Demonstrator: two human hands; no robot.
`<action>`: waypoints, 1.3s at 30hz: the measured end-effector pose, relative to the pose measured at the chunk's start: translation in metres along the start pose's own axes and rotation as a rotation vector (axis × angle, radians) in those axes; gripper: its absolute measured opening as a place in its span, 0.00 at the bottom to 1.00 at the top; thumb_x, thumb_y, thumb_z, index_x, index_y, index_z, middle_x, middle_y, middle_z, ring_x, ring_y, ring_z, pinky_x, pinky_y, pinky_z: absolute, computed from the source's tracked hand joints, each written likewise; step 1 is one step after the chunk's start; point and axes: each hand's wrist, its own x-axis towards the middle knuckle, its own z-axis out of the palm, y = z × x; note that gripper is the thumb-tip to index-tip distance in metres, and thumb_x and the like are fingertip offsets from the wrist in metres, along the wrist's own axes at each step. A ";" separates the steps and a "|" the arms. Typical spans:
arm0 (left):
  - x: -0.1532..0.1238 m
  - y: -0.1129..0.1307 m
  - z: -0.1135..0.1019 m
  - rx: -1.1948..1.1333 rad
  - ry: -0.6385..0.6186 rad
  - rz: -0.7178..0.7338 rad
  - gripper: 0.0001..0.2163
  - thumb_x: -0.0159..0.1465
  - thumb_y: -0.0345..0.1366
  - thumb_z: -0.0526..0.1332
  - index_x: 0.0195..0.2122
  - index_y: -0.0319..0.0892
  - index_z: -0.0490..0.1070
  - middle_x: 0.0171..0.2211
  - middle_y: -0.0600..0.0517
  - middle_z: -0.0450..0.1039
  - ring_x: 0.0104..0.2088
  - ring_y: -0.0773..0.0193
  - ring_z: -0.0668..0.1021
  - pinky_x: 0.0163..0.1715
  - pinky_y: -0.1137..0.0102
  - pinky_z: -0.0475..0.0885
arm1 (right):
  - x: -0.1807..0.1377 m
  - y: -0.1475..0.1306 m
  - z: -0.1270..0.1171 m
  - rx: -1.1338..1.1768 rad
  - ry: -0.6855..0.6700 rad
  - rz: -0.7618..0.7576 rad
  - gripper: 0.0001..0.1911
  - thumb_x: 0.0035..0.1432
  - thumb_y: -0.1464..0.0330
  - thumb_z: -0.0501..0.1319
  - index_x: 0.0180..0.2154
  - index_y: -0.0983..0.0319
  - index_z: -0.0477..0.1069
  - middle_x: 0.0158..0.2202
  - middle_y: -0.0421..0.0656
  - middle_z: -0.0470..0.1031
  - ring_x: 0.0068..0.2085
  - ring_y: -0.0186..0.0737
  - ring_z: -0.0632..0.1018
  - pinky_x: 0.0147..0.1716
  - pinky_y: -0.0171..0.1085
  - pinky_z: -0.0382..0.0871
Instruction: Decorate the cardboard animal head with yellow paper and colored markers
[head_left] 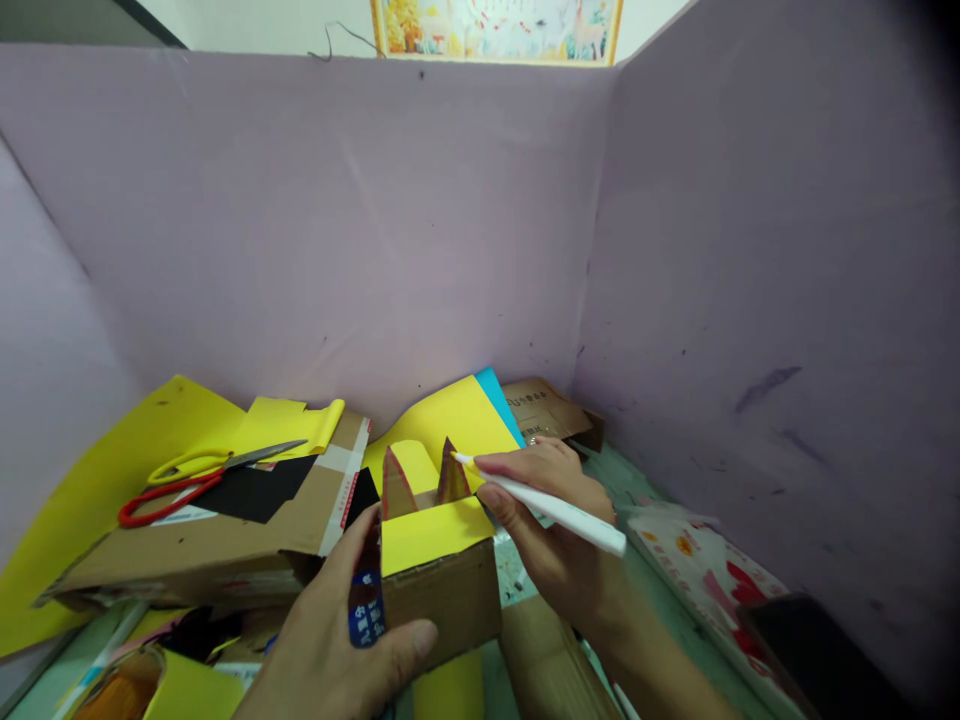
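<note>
My left hand [337, 625] grips a small cardboard box [446, 605] from its left side, thumb across the front. Yellow paper [439, 533] covers the box's upper face. Two pointed cardboard ears stand up from it, a left ear [397, 488] with a reddish edge and a darker right ear [451, 478]. Between the fingers of my right hand [570, 560] is a white marker [574, 520]. Its yellow tip meets or nearly meets the right ear. Below the box a yellow paper tube [448, 688] shows in part.
On the left, red and yellow scissors [202, 482] lie on a larger cardboard box [217, 550] with black and yellow paper. Yellow sheets [457, 410] lean at the back wall. A brown package [544, 408] sits back right; a dark flat object [817, 650] lies front right.
</note>
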 end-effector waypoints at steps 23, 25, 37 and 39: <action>0.001 0.001 0.001 -0.031 -0.019 -0.009 0.35 0.51 0.45 0.62 0.60 0.42 0.54 0.60 0.46 0.62 0.61 0.51 0.62 0.58 0.60 0.60 | 0.001 -0.004 -0.003 0.026 -0.054 0.019 0.04 0.54 0.73 0.60 0.31 0.59 0.72 0.29 0.37 0.79 0.30 0.36 0.77 0.47 0.46 0.56; 0.001 0.001 0.001 -0.035 -0.024 -0.008 0.35 0.51 0.45 0.63 0.60 0.43 0.53 0.60 0.45 0.62 0.60 0.51 0.64 0.58 0.60 0.61 | 0.001 -0.006 -0.003 0.044 -0.075 0.029 0.04 0.54 0.73 0.60 0.30 0.59 0.72 0.28 0.36 0.79 0.30 0.36 0.77 0.48 0.46 0.55; 0.002 0.000 -0.002 -0.002 -0.065 -0.026 0.37 0.52 0.46 0.62 0.61 0.41 0.51 0.61 0.45 0.61 0.61 0.51 0.63 0.57 0.62 0.62 | -0.001 -0.004 -0.006 0.043 -0.057 0.045 0.04 0.55 0.73 0.60 0.31 0.58 0.72 0.30 0.37 0.79 0.31 0.36 0.76 0.48 0.46 0.55; 0.002 0.000 -0.002 0.025 -0.076 -0.038 0.37 0.52 0.46 0.62 0.61 0.41 0.50 0.62 0.45 0.59 0.63 0.50 0.58 0.60 0.60 0.58 | 0.000 -0.002 -0.006 0.035 -0.047 0.036 0.04 0.55 0.73 0.60 0.32 0.58 0.72 0.30 0.36 0.79 0.31 0.35 0.76 0.48 0.46 0.55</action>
